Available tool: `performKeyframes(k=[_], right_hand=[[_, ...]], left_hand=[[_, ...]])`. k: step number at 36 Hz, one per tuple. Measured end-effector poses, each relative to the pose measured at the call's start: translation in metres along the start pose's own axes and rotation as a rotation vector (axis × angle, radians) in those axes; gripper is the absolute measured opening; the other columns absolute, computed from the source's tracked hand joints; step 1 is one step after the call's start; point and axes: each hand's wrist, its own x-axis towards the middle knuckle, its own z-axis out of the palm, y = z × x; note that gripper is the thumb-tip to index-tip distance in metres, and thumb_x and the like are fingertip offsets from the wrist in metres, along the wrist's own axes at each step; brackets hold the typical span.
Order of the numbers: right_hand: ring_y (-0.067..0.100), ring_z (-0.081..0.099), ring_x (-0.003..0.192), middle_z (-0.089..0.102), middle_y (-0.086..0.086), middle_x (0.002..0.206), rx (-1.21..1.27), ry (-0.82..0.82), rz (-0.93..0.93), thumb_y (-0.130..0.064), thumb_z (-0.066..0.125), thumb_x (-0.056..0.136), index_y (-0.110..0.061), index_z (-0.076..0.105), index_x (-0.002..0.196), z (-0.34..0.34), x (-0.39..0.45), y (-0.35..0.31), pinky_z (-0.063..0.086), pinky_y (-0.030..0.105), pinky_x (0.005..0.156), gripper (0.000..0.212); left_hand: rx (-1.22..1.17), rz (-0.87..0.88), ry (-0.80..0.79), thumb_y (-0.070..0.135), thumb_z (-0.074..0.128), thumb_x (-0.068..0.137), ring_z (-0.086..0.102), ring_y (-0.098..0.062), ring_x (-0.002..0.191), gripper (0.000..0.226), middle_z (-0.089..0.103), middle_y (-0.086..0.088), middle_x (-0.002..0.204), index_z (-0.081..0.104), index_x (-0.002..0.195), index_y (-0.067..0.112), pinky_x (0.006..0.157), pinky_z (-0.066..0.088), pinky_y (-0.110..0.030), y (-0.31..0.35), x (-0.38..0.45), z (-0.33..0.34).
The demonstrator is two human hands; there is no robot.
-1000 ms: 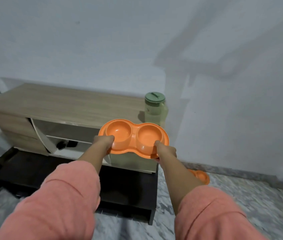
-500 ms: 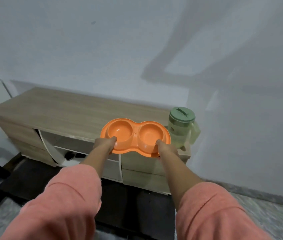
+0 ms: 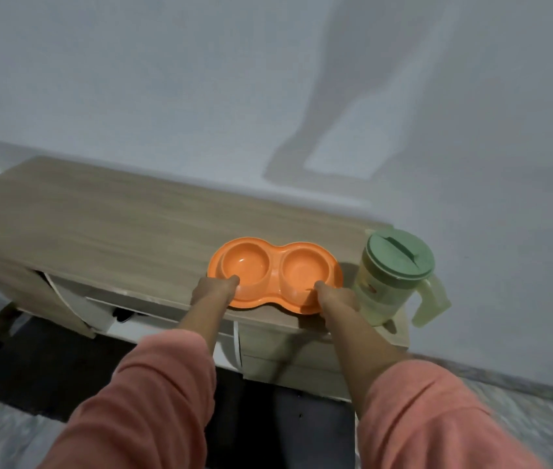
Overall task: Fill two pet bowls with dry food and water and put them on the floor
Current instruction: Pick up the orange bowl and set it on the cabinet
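Double pet bowl [image 3: 274, 274], orange, one piece with two round wells side by side. It sits at the front edge of the wooden cabinet [image 3: 106, 228] top, toward the right end; near rim overhangs or meets that edge, can't tell which. Can't tell if it's fully resting on the top or partly carried.

Left well: nothing in it, glossy bottom with a highlight. Right well: also bare inside, no kibble, no water visible.

Left hand [image 3: 214, 290] grips the near rim of the left well, thumb hooked over the rim into the well, remaining fingers hidden under the bowl. Right hand [image 3: 337, 296] grips the near rim of the right well the same way, thumb on top, fingers curled under and out of sight. Both arms in salmon-pink sleeves [image 3: 153, 397].

Pitcher [image 3: 393, 282]: pale yellow-green translucent body, green lid closed, upright at the right front corner of the cabinet top, just beside the bowl's right end, apart from it by a narrow gap. Handle points right and sticks out past the cabinet's right edge. Contents: can't tell through the wall; small red mark on the side, unreadable.

Cabinet stands against a plain white wall [image 3: 200, 96]. Below the top, a door hangs ajar at left, drawers under the bowl. Dark mat on the floor in front.
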Motion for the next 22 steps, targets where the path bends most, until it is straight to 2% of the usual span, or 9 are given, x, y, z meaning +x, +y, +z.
performKeyframes(k=[4, 8, 13, 19, 22], right_hand=[[0.034, 0.058, 0.112, 0.059, 0.017, 0.126, -0.026, 0.031, 0.015, -0.034, 0.065, 0.082, -0.003, 0.051, 0.129, 0.005, 0.008, -0.002, 0.049, 0.037, 0.088, 0.059], [0.033, 0.059, 0.112, 0.059, 0.017, 0.126, -0.062, 0.032, 0.048, -0.036, 0.063, 0.085, -0.002, 0.05, 0.131, 0.009, 0.018, -0.004, 0.047, 0.033, 0.083, 0.057], [0.032, 0.056, 0.116, 0.057, 0.017, 0.129, -0.067, 0.038, 0.064, -0.036, 0.06, 0.088, -0.003, 0.051, 0.129, 0.015, 0.024, -0.006, 0.046, 0.035, 0.088, 0.054], [0.032, 0.048, 0.123, 0.051, 0.017, 0.133, -0.17, 0.082, 0.073, -0.039, 0.055, 0.089, -0.003, 0.052, 0.127, 0.023, 0.027, -0.005, 0.043, 0.037, 0.098, 0.053], [0.03, 0.045, 0.124, 0.046, 0.018, 0.136, -0.192, 0.09, 0.082, -0.038, 0.054, 0.09, -0.002, 0.051, 0.129, 0.025, 0.032, -0.004, 0.041, 0.037, 0.099, 0.052]], left_hand=[[0.047, -0.028, -0.014, 0.046, 0.063, 0.078, 0.067, -0.033, 0.093, 0.053, 0.069, -0.015, 0.103, 0.064, 0.111, 0.004, 0.085, 0.055, -0.037, 0.0, 0.014, 0.008], [0.084, -0.041, -0.015, 0.048, 0.062, 0.079, 0.067, -0.032, 0.095, 0.055, 0.069, -0.015, 0.103, 0.064, 0.111, 0.003, 0.087, 0.055, -0.037, 0.001, 0.022, 0.014], [0.113, -0.063, -0.021, 0.053, 0.061, 0.077, 0.063, -0.032, 0.104, 0.063, 0.067, -0.015, 0.108, 0.063, 0.114, 0.003, 0.09, 0.053, -0.039, 0.003, 0.031, 0.019], [0.119, -0.114, -0.006, 0.056, 0.062, 0.072, 0.063, -0.032, 0.101, 0.068, 0.061, -0.019, 0.114, 0.061, 0.116, 0.005, 0.082, 0.053, -0.037, 0.003, 0.036, 0.022], [0.135, -0.122, -0.022, 0.057, 0.061, 0.07, 0.065, -0.032, 0.098, 0.068, 0.064, -0.018, 0.11, 0.062, 0.114, 0.005, 0.084, 0.055, -0.037, 0.003, 0.037, 0.023]])
